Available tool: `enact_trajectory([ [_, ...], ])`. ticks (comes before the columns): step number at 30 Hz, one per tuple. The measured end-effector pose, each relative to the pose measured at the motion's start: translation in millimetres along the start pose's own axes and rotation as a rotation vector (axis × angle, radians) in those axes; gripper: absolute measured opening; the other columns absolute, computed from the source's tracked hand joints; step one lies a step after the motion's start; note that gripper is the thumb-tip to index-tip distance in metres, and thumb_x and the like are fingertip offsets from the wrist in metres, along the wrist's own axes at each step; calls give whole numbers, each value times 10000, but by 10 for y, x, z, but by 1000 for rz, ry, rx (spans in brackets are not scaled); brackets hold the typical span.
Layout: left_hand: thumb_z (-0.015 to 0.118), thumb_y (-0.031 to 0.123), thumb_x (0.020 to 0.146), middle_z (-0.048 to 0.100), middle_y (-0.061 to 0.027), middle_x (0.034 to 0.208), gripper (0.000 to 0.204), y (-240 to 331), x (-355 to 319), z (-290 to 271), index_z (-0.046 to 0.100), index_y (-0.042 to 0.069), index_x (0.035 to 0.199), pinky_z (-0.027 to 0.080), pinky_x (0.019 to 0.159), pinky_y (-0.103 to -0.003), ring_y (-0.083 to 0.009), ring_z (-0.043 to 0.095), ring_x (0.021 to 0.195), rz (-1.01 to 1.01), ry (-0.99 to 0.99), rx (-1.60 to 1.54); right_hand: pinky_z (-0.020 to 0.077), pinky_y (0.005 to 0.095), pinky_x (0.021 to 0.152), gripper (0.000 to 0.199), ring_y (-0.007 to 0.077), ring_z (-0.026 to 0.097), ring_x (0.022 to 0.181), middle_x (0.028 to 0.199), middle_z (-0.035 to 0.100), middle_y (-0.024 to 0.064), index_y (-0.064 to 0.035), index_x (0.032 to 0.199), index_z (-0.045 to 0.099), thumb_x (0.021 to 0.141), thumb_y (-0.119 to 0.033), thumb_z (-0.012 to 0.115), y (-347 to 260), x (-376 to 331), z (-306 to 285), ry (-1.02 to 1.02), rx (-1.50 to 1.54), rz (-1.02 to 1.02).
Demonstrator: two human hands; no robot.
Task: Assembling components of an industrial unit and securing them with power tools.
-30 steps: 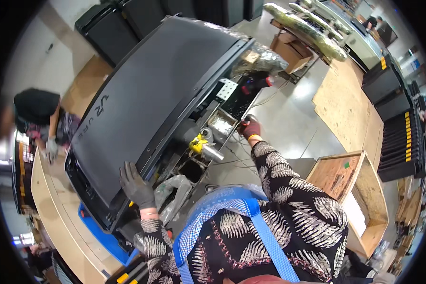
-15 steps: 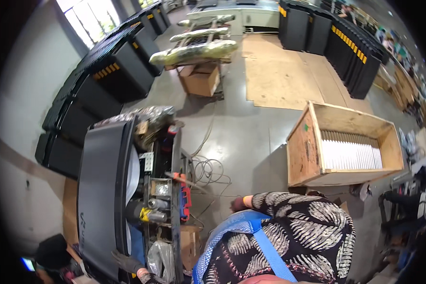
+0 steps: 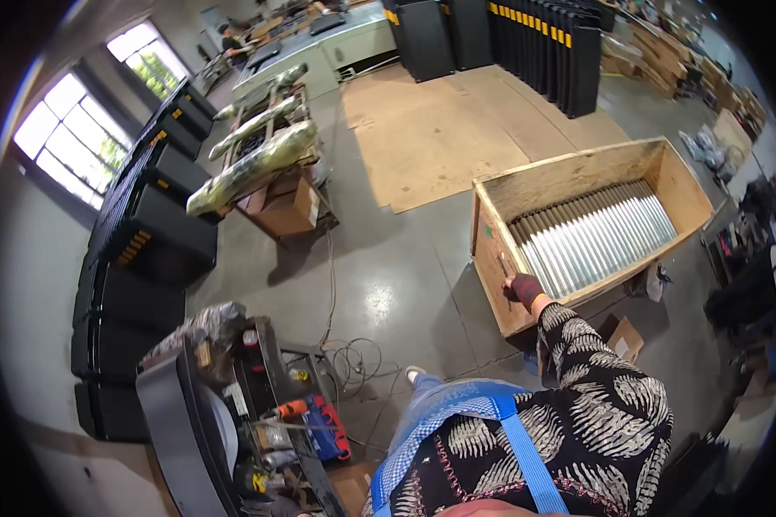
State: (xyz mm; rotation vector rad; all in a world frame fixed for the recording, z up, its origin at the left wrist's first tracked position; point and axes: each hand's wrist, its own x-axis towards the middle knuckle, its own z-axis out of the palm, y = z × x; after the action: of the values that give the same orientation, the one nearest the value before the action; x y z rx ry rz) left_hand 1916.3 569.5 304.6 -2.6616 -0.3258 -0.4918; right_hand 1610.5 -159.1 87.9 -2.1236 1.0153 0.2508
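Observation:
My right hand, in a dark maroon glove with a bare wrist, reaches out over the near left corner of a wooden crate. Its fingers look bent but are small and dark, so whether they touch the crate or hold anything does not show. Inside the crate stands a row of silvery metal bars. My left hand, grey-gloved, barely shows at the lower edge beside the tool cart; its fingers are lost there. A large dark grey panel leans along the cart's left side.
A red and blue tool case and an orange-handled tool are on the cart. Cable loops lie on the floor. Film-wrapped rolls rest on a rack above a cardboard box. Black panels stand in rows at both sides.
My right hand has moved from beside my body out to the crate. My left hand has left the grey panel's near end. The view has swung right.

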Motion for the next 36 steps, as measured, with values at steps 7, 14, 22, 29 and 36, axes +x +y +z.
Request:
enact_trajectory([
  [7, 568, 219, 852, 499, -221, 1249, 582, 2251, 1002, -269, 381, 78, 1385, 433, 917, -426, -353, 533, 1090, 348, 37, -184, 453, 302, 456, 60, 218, 568, 531, 681, 619, 91, -2, 868, 593, 882, -27, 540, 57, 303, -335, 749, 1802, 223],
  [14, 556, 215, 873, 558, -236, 1169, 540, 4703, 1587, -1057, 401, 68, 1369, 456, 882, -436, -375, 577, 1014, 709, 47, -341, 413, 308, 418, 104, 166, 504, 462, 626, 539, 53, -97, 796, 551, 897, -117, 536, 949, 311, -345, 1076, 1753, 567],
  [22, 600, 209, 857, 433, -272, 1337, 628, 7234, 96, -2923, 335, 13, 1392, 374, 1012, -419, -379, 468, 1203, 1289, 252, -1471, 335, 314, 382, 232, 162, 431, 408, 555, 474, 18, -138, 726, 505, 925, -255, 493, 2616, -48, 836, 954, 597, 496],
  [29, 628, 311, 838, 268, -224, 1469, 716, 8314, -1714, -3538, 301, 45, 1416, 236, 1094, -469, -379, 265, 1351, 1992, 15, -815, 508, 391, 663, 404, 285, 658, 731, 825, 672, 150, -47, 912, 645, 894, -417, 483, 2439, 399, 627, 700, 1032, 1203],
  [36, 603, 379, 836, 303, -229, 1446, 722, 9216, -2730, -3550, 315, 40, 1404, 209, 1096, -494, -414, 279, 1324, 2141, -39, -355, 460, 405, 897, 436, 327, 589, 1061, 1062, 638, 190, -55, 1051, 625, 832, -426, 563, 2067, 457, -495, 468, 989, 1377],
])
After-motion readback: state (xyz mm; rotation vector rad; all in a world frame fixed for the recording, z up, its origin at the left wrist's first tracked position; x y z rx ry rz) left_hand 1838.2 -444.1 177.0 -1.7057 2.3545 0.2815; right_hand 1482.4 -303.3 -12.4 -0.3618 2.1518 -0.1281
